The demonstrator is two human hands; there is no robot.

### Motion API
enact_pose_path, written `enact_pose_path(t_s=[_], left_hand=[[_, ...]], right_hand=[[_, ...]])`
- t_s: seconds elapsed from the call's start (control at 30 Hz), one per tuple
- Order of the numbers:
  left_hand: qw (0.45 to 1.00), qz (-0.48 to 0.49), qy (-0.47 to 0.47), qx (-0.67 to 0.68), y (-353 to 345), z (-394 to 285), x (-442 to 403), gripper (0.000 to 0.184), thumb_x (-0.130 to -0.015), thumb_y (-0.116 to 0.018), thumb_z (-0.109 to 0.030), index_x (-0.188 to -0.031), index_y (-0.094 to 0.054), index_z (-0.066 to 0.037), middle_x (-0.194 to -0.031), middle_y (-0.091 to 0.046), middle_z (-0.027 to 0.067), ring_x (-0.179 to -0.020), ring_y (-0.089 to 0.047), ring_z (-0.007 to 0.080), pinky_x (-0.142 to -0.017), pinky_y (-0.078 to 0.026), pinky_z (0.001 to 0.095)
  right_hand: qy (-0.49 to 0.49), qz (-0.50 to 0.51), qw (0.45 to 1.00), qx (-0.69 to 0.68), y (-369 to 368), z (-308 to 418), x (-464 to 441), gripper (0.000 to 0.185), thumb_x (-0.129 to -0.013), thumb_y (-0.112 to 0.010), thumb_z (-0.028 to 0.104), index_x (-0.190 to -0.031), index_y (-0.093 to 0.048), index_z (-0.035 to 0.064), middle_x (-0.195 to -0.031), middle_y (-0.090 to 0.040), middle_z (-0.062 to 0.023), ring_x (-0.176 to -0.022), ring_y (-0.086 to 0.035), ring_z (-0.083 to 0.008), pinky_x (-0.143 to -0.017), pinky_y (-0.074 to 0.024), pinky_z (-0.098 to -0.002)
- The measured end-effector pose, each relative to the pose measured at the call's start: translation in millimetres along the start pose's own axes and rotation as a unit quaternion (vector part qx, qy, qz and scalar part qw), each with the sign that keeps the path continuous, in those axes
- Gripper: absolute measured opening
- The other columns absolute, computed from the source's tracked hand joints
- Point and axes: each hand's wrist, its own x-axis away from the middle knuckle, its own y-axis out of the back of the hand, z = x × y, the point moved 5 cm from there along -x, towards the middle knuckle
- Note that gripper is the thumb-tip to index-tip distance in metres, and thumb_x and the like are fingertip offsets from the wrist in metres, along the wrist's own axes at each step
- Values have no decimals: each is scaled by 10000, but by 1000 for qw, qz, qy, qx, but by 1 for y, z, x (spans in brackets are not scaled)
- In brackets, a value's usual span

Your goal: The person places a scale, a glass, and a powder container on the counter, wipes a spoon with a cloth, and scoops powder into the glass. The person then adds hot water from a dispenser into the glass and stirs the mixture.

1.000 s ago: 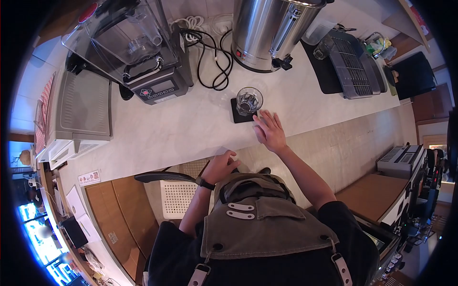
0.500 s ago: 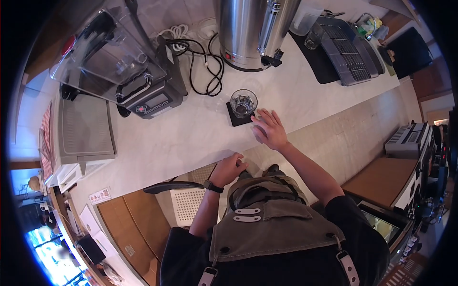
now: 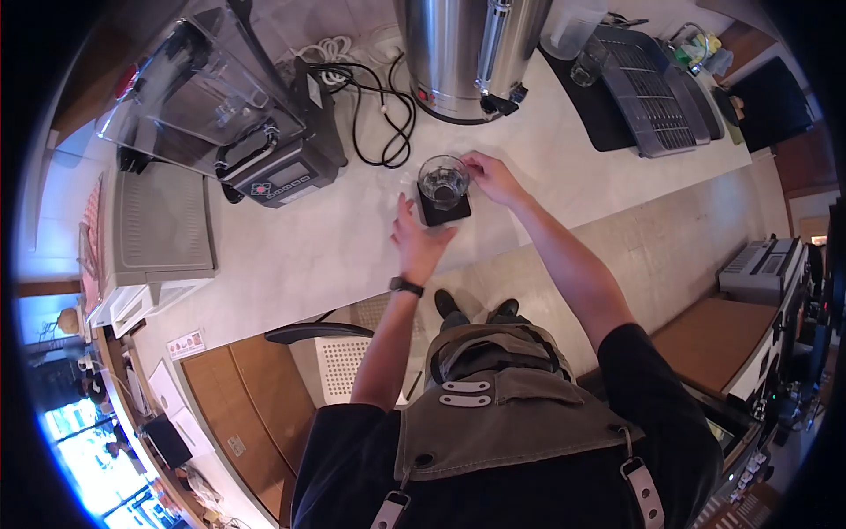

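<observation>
A clear drinking glass (image 3: 443, 182) stands on a black square coaster (image 3: 447, 215) on the pale counter. My right hand (image 3: 493, 179) is at the right side of the glass, its fingers drawn together against the wall near the rim. On the near left, my left hand (image 3: 419, 240) is open beside the coaster, thumb and fingers apart, holding nothing. A dark watch (image 3: 406, 286) is on the left wrist. Behind the glass rises a steel urn (image 3: 449, 62) with a black tap (image 3: 504, 101).
To the left stands a blender (image 3: 282, 172) with a clear cover, beside a grey box (image 3: 163, 220). Black cables (image 3: 386, 132) lie behind the glass. At the back right, a drying rack (image 3: 648, 97) and another glass (image 3: 589, 66) rest near a dark mat (image 3: 599, 123).
My right hand has gone from the coaster's near right to the side of the glass, its fingers closing in. My left hand has risen from below the counter edge to beside the coaster and opened.
</observation>
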Motion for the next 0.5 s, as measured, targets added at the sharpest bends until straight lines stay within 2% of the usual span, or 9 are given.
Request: enact_pose_path(t_s=[0.03,0.13,0.23,0.33,0.43,0.5], left_hand=[[999,-11,17,-37,-9,-12,-3,1179,-687,-924,-353,-1571,-217,-22,-1439,-504,197,-1296,-452,399,-1096,-322,557],[993,-79,50,-69,-40,-24,1,1355,-600,-944,-459,-1595,-143,-8,-1456,-476,242,-1357,-404,405,-1117,-216,618],[988,-127,53,-77,-46,-31,-2,1332,-599,-931,-459,-1577,-168,25,-1450,-469,262,-1343,-405,426,-1118,-242,595],[989,-112,64,-78,-45,-30,-2,1283,-623,-917,-425,-1572,-179,24,-1444,-474,254,-1329,-410,421,-1122,-253,573],[988,-107,76,-78,-45,-32,-1,1269,-635,-910,-418,-1570,-177,28,-1443,-475,254,-1320,-416,418,-1124,-262,568],[989,-107,77,-74,-44,-33,-1,1263,-641,-905,-415,-1569,-173,30,-1443,-476,254,-1315,-418,418,-1124,-268,566]], right_hand=[[-14,51,996,-70,-7,-7,-20,200,-1001,-620,88,-1187,-666,31,-1010,-741,-97,-909,-696,-204,-840,-544,-312],[39,256,965,-36,-21,19,-55,192,-1018,-580,81,-1170,-658,-4,-1051,-724,-74,-953,-687,-165,-895,-544,-297],[-130,372,888,-236,-37,15,-76,197,-1022,-563,83,-1165,-651,-19,-1073,-701,-81,-1004,-673,-145,-957,-535,-290],[-152,429,859,-233,-43,19,-84,198,-1012,-574,87,-1164,-649,-15,-1076,-687,-82,-1038,-664,-146,-984,-528,-280],[-131,423,882,-163,-36,41,-81,219,-1014,-593,96,-1201,-644,-7,-1088,-701,-74,-1029,-665,-147,-964,-529,-289],[-39,428,901,-55,-32,46,-78,298,-939,-658,28,-1234,-620,2,-1109,-697,-60,-1035,-654,-118,-938,-537,-273]])
